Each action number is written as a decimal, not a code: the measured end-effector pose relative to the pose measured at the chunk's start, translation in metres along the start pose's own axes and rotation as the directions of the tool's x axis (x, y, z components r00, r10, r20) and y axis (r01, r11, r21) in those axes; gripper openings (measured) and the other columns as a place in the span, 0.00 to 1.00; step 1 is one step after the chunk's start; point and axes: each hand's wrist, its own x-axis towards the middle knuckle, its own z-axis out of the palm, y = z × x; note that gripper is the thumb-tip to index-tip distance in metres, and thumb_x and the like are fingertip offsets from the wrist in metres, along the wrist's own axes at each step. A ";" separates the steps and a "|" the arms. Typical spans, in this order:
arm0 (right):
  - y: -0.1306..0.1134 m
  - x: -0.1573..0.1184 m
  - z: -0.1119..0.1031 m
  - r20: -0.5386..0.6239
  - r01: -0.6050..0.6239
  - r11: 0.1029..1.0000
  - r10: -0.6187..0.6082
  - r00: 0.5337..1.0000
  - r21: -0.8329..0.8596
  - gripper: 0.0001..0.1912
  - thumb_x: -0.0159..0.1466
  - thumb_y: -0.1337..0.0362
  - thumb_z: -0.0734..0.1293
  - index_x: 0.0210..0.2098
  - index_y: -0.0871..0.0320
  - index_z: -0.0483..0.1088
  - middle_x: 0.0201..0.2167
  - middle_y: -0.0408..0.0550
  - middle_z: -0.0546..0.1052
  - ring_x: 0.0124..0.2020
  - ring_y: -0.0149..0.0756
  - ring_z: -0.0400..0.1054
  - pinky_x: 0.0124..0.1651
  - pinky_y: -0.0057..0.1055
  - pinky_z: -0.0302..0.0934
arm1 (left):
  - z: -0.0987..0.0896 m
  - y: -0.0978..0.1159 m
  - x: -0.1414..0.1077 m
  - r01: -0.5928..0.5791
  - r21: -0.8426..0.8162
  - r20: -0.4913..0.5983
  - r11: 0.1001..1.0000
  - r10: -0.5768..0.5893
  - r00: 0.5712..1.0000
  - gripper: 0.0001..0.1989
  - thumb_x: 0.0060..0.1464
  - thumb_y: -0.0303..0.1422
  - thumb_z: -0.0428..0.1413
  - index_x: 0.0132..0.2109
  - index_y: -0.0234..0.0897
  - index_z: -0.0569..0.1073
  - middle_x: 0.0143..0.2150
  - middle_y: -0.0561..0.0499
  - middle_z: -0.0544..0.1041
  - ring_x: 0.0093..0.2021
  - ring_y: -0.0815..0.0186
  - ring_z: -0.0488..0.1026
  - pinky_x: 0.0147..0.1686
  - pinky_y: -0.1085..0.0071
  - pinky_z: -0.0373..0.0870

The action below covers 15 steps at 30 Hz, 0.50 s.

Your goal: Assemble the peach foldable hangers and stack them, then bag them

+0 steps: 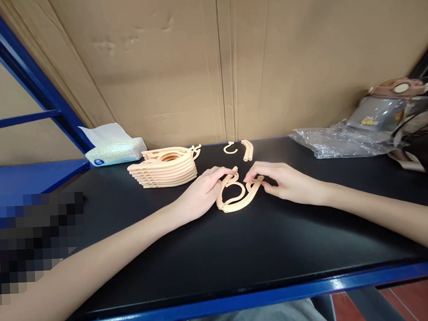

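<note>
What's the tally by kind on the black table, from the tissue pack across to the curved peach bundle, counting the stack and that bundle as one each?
Tissue pack: 1
Stack of peach hangers: 1
Handled peach hanger: 1
Loose peach hook: 1
Curved peach bundle: 1
Total: 5

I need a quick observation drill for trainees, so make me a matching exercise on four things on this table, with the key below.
Column 1
1. tissue pack
2. hanger stack
3. loose hook
4. single hanger

Column 2
A. between the left hand and the right hand, touched by the fingers of both
B. white sheet sticking up from its top
C. near the table's far edge, just left of some curved pieces
D. several peach-coloured layers, one on another

Pairs: 1-B, 2-D, 3-C, 4-A
</note>
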 end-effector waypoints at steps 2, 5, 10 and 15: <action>0.003 0.001 -0.001 -0.032 -0.032 0.989 0.027 0.999 -0.143 0.17 0.57 0.78 0.57 0.40 0.55 0.68 0.38 0.43 0.73 0.39 0.32 0.66 0.39 0.28 0.60 | 0.000 -0.001 -0.001 -0.019 0.013 0.001 1.000 0.019 1.000 0.15 0.62 0.28 0.43 0.52 0.42 0.69 0.53 0.50 0.69 0.54 0.62 0.66 0.55 0.62 0.63; 0.000 0.001 -0.004 -0.074 -0.064 0.951 0.043 0.996 -0.303 0.12 0.59 0.75 0.58 0.35 0.56 0.69 0.33 0.42 0.74 0.34 0.32 0.66 0.34 0.27 0.57 | 0.001 -0.002 -0.002 -0.013 0.059 0.004 0.998 0.013 1.000 0.15 0.61 0.26 0.43 0.47 0.43 0.71 0.56 0.50 0.66 0.55 0.63 0.65 0.55 0.62 0.63; -0.010 -0.001 -0.009 -0.110 -0.050 0.878 -0.003 0.994 -0.475 0.10 0.58 0.73 0.57 0.26 0.57 0.67 0.25 0.42 0.73 0.28 0.31 0.63 0.30 0.28 0.52 | 0.000 -0.001 -0.004 -0.047 0.168 0.000 0.985 0.048 0.999 0.15 0.61 0.26 0.44 0.48 0.42 0.72 0.57 0.50 0.65 0.54 0.63 0.66 0.54 0.61 0.65; -0.014 -0.005 -0.013 -0.030 -0.060 0.862 0.052 0.998 -0.503 0.10 0.58 0.71 0.57 0.25 0.56 0.68 0.18 0.40 0.70 0.20 0.30 0.59 0.29 0.29 0.49 | -0.002 0.005 -0.004 -0.156 0.308 0.022 0.939 0.157 0.987 0.16 0.62 0.24 0.43 0.53 0.41 0.69 0.59 0.49 0.66 0.58 0.62 0.62 0.56 0.60 0.63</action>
